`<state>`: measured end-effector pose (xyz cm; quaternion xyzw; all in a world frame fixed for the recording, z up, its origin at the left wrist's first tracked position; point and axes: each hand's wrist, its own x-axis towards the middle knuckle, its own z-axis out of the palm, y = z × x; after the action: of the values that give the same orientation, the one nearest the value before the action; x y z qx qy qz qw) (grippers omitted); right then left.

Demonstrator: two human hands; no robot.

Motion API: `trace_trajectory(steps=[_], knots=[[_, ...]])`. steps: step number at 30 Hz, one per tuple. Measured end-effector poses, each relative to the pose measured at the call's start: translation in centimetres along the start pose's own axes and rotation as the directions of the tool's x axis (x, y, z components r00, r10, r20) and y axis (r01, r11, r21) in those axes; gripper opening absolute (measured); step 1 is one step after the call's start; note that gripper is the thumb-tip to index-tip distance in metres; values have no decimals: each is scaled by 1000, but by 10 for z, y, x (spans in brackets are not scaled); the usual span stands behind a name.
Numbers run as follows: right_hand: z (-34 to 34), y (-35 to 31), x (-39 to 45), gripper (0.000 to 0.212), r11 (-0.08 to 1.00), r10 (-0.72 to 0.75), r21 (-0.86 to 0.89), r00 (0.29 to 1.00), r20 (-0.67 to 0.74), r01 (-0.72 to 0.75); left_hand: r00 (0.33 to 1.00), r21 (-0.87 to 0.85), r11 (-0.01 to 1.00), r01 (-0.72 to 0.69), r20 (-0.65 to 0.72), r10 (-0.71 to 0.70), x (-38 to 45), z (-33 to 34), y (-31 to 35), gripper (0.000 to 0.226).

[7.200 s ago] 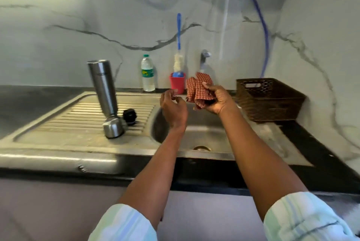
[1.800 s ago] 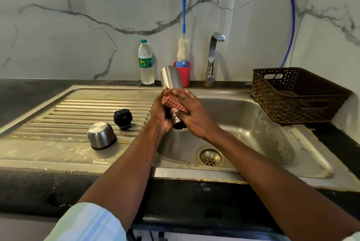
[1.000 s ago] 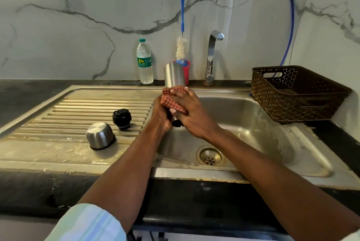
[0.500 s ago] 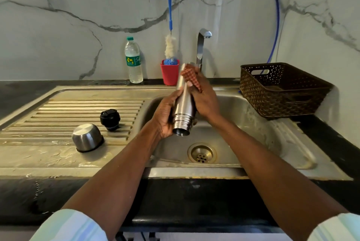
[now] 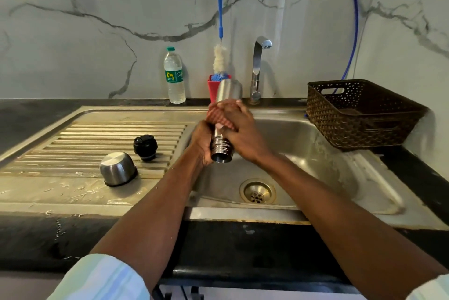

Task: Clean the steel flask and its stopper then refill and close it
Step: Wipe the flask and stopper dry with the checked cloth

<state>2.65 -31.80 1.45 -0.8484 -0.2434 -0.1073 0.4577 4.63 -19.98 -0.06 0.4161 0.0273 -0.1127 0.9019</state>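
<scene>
Both hands meet over the left part of the sink (image 5: 315, 154), where they hold the steel flask (image 5: 224, 95) tilted, its open threaded mouth toward the near side and its base toward the far wall. The left hand (image 5: 201, 139) curls round the flask just above the threads. The right hand (image 5: 243, 134) wraps its fingers over a red checked cloth (image 5: 215, 115) and presses it round the middle of the flask.

On the ribbed draining board (image 5: 73, 144) to the left, the black stopper (image 5: 145, 147) stands upright, and the steel cup lid (image 5: 117, 168) lies mouth down just near and left of it; the two are close but apart.

Along the far edge of the tabletop (image 5: 24, 117) stand a plastic water bottle (image 5: 174, 76), a red cup (image 5: 211, 88) with a blue-handled bottle brush (image 5: 220, 20) in it, and the tap (image 5: 257, 69). A brown woven basket (image 5: 359, 112) sits to the right of the sink.
</scene>
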Motion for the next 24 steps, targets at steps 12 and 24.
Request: trace_trajectory(steps=[12, 24], knots=[[-11, 9, 10, 56, 972, 125, 215, 984, -125, -96, 994, 27, 999, 26, 103, -29, -9, 1, 0, 40], [-42, 31, 19, 45, 987, 130, 132, 948, -291, -95, 959, 168, 978, 123, 233, -161, -6, 11, -17, 76]])
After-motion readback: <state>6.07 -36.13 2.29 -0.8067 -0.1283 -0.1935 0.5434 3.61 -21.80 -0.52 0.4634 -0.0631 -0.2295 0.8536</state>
